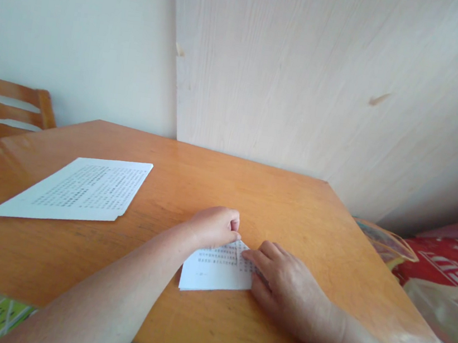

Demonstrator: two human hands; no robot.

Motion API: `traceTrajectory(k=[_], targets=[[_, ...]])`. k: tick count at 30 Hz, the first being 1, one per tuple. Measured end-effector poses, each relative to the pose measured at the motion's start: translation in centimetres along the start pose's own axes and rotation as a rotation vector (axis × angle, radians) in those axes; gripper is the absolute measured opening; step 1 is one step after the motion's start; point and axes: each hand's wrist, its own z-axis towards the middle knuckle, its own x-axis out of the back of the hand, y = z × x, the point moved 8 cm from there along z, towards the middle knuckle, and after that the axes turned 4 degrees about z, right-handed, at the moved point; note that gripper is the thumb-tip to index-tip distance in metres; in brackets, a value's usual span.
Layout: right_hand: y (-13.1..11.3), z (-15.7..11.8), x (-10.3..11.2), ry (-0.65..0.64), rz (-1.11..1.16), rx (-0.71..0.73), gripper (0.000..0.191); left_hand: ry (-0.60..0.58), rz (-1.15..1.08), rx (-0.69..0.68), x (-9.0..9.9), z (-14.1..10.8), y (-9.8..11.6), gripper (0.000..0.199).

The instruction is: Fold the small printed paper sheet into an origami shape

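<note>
A printed sheet of paper (215,274), partly folded, lies on the table in front of me, with a small creased flap along its upper right side. Above it my left hand (215,227) is closed, its curled fingers and thumb tip pressing at the paper's top corner. From the right, my right hand (282,280) grips the folded edge, index fingertip on the flap and thumb by the right border. Its other fingers are bent and partly hidden. How many layers the paper has I cannot tell.
A stack of printed sheets (91,190) lies on the left of the wooden table (220,176). A wooden chair (11,92) stands beyond the left edge. Red and clear plastic bags (436,261) sit past the right edge. A pale wood panel (288,72) rises behind.
</note>
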Motion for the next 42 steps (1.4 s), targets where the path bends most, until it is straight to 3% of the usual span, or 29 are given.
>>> traceTrajectory(k=[22,37,42], targets=[[-1.0,-0.2,-0.2,-0.057,-0.123,0.100,0.017,-0.007,0.023,-0.030,0.0,0.0,0.0,0.013],[-1.1,-0.1,-1.1,-0.106,-0.170,0.100,0.030,-0.005,0.026,-0.036,0.1,0.0,0.1,0.010],[-1.2,-0.1,-0.9,-0.069,-0.160,0.116,0.031,0.013,0.026,-0.033,0.2,0.1,0.1,0.007]])
